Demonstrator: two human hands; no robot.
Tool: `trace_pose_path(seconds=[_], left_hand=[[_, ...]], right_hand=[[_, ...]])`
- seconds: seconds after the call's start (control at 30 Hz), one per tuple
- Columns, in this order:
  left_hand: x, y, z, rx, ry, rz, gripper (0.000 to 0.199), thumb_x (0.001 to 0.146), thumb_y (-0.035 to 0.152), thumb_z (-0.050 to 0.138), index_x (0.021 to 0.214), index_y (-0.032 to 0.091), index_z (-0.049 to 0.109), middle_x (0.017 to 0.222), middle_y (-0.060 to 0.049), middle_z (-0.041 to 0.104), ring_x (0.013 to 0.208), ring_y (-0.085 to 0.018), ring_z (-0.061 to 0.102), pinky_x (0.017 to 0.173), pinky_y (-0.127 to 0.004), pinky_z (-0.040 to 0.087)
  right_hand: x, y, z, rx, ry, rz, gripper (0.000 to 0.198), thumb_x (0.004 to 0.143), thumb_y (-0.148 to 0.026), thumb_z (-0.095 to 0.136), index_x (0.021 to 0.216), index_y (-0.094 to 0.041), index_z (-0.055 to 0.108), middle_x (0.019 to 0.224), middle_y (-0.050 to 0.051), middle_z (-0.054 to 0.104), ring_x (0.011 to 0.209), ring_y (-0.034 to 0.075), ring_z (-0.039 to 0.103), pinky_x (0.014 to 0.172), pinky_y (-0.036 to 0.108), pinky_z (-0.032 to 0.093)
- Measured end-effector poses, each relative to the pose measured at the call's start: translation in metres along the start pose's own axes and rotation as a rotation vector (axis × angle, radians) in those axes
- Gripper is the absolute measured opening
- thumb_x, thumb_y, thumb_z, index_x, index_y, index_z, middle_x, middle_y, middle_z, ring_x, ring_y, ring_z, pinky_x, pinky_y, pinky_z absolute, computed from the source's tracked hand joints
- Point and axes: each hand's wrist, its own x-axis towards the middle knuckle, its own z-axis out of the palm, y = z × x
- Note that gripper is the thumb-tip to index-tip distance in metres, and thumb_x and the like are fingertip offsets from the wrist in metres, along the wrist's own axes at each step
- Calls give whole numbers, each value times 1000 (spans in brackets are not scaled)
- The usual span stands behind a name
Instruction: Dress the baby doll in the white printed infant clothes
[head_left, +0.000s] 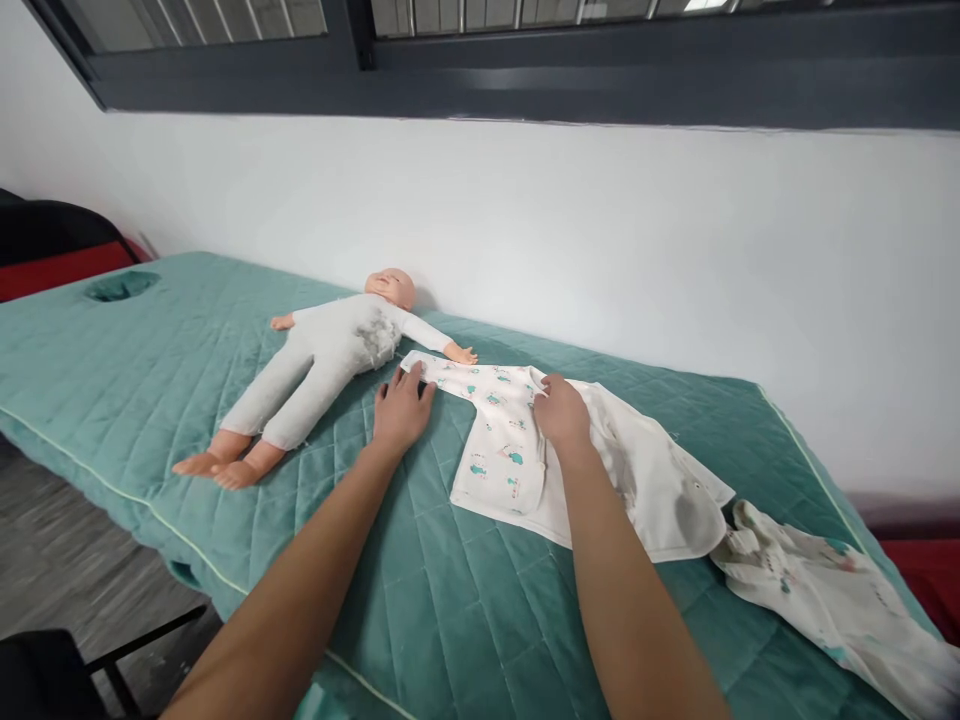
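A white baby shirt (502, 425) with small green and pink prints lies spread out, partly opened, on the green quilted cover. My left hand (403, 408) rests at the end of its sleeve, with the fingers apart and touching the cuff. Near the neckline, my right hand (562, 412) is closed on the shirt's front edge. The shirt's plain white inner side (649, 470) shows to the right of that hand. A baby doll (330, 345) with a white cloth body lies on its back to the left, one of its hands just above the sleeve.
Another printed white garment (825, 600) lies crumpled at the right end of the bed (420, 620). A round hole (124, 286) is in the bed's far left part. A white wall (600, 240) runs along the back. A black chair (52, 675) stands at the lower left.
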Motion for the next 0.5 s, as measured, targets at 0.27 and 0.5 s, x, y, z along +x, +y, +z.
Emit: trace_pose_path(seconds=[0.27,0.5], left_hand=[[1,-9,1,-29,184,-80,48,98,39,40,138,16,54,148,-19,52,140,-34,44,115,-55,35],[-106,21,-15,-197,155,629,26,98,31,49,117,21,64,120,-10,68,114,-23,62,100,-39,51]], right_hand=[[-2,-2,-1,-13,-17,8,42,89,-21,45,129,-23,56,130,10,63,114,27,61,89,39,49],[-5,1,-10,-44,-42,69,35,86,-28,51,119,-20,62,115,15,69,108,32,64,87,44,49]])
